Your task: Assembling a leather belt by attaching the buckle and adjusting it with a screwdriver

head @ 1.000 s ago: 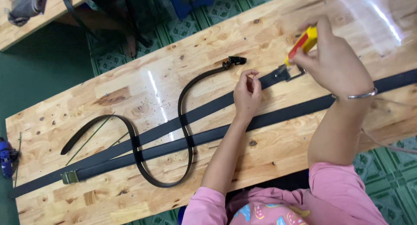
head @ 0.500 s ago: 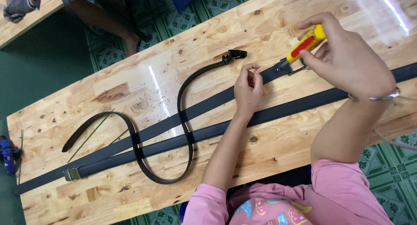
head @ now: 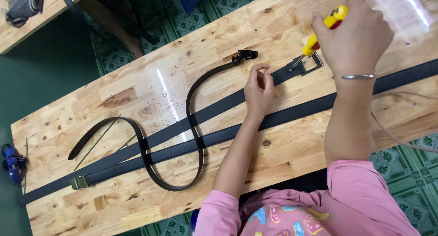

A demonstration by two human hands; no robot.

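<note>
My right hand (head: 355, 34) grips a screwdriver (head: 323, 28) with a yellow and red handle, its tip down at the metal buckle (head: 305, 65) of a black belt (head: 214, 109). My left hand (head: 258, 91) rests on that same belt just left of the buckle, fingers curled and pinched together. A second black belt (head: 292, 113) lies parallel below it, with a brass buckle (head: 78, 182) at its left end. A third, thinner belt (head: 194, 126) snakes in curves across both, ending in a black clasp (head: 244, 56).
The belts lie on a light wooden table (head: 137, 85) with small debris scattered on it. A blue object (head: 13, 162) hangs off the left edge. A second table (head: 27, 21) stands at top left. A thin cord (head: 401, 135) trails at the right. Green tiled floor (head: 410, 172) lies below.
My right hand has shifted the screwdriver slightly up and right over the buckle. The left hand stays on the belt with fingers pinched.
</note>
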